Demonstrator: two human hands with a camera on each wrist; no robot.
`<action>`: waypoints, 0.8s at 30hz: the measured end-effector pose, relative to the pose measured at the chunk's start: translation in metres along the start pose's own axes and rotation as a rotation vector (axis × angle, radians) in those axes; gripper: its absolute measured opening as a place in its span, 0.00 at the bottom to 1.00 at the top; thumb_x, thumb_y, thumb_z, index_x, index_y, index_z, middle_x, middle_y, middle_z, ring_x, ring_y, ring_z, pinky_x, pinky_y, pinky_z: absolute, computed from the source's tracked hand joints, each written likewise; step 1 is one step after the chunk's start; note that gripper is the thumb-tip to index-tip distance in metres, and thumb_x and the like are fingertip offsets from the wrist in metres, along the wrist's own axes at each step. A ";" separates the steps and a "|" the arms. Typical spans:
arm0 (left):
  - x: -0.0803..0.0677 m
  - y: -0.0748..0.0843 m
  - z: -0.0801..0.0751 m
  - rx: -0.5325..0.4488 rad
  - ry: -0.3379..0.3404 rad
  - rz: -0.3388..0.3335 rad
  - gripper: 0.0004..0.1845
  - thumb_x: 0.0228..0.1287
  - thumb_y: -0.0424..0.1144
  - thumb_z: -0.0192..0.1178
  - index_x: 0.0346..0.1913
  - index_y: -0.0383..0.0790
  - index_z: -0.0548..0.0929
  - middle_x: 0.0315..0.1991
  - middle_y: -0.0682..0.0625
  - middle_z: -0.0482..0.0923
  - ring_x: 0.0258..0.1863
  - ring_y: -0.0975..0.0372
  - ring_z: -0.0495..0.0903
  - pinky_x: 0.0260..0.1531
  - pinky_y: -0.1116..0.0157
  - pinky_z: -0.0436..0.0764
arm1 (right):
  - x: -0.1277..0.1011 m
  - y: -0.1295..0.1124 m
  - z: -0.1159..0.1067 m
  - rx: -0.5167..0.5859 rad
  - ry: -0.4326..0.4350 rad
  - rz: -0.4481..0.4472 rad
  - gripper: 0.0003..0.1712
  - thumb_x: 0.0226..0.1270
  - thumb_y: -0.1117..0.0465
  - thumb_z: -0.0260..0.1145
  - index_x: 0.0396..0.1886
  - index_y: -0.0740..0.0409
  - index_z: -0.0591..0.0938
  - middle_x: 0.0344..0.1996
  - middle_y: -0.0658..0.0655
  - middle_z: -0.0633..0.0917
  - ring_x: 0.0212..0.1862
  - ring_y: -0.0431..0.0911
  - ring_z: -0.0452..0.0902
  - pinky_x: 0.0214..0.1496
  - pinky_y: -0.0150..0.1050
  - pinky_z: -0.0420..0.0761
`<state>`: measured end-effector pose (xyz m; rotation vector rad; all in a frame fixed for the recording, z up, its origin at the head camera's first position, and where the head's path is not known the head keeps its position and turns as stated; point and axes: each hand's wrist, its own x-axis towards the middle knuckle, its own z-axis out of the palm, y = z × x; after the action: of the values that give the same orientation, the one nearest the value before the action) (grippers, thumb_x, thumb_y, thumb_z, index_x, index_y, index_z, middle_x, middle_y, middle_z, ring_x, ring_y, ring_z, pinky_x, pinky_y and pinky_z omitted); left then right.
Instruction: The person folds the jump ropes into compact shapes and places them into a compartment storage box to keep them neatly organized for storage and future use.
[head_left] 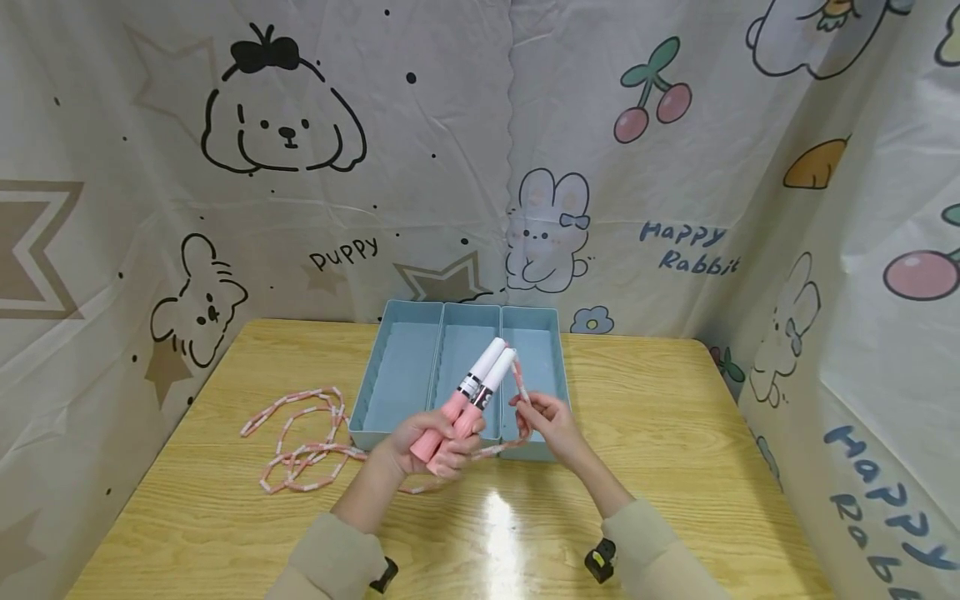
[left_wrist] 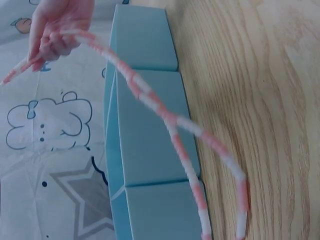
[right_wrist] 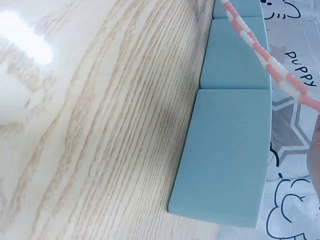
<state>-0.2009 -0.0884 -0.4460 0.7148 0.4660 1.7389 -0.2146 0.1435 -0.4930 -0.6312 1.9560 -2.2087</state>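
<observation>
Cartoon-print sheets wall a wooden worktop (head_left: 645, 433) where the left hand (head_left: 420, 442) grips both skipping-rope handles (head_left: 472, 392) while right-hand fingers (head_left: 534, 410) pinch the beaded rope (head_left: 300, 433), apparently mid-winding; next likely needs another loop before the blue tray (head_left: 390, 375).

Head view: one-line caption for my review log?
Left hand grips two pink-and-white jump-rope handles; right hand pinches beaded rope.

I am seated in a small improvised recording booth, not a furnished room. Cartoon-printed fabric (head_left: 450, 167) showing a puppy, rabbits, cherries and stars hangs from my 9 o'clock through 12 to 3 o'clock, enclosing a wood-grain table (head_left: 675, 433) on three sides. A pale blue three-compartment tray (head_left: 405, 367) stands on the table at 12 o'clock against the fabric.
</observation>
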 end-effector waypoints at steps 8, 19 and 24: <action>-0.005 0.002 -0.003 0.029 0.019 0.021 0.10 0.56 0.35 0.46 0.42 0.44 0.64 0.21 0.55 0.58 0.16 0.68 0.59 0.18 0.77 0.66 | -0.005 -0.002 -0.006 -0.062 -0.078 0.004 0.14 0.69 0.69 0.49 0.40 0.80 0.74 0.19 0.49 0.77 0.21 0.38 0.73 0.24 0.34 0.78; -0.009 0.003 -0.005 -0.005 -0.008 0.017 0.10 0.57 0.36 0.47 0.43 0.45 0.64 0.21 0.56 0.57 0.16 0.68 0.58 0.17 0.77 0.65 | -0.008 -0.003 -0.009 0.011 -0.180 0.008 0.16 0.69 0.75 0.43 0.37 0.65 0.78 0.21 0.51 0.77 0.22 0.39 0.72 0.23 0.33 0.75; -0.009 0.003 -0.005 -0.013 -0.008 0.029 0.10 0.57 0.36 0.47 0.43 0.44 0.64 0.21 0.55 0.57 0.16 0.68 0.57 0.18 0.77 0.65 | -0.011 -0.013 -0.004 0.025 -0.206 0.008 0.20 0.69 0.76 0.41 0.34 0.57 0.78 0.20 0.50 0.75 0.22 0.37 0.70 0.24 0.31 0.73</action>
<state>-0.2047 -0.0974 -0.4501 0.7221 0.4403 1.7640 -0.2042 0.1533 -0.4833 -0.8104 1.8236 -2.0675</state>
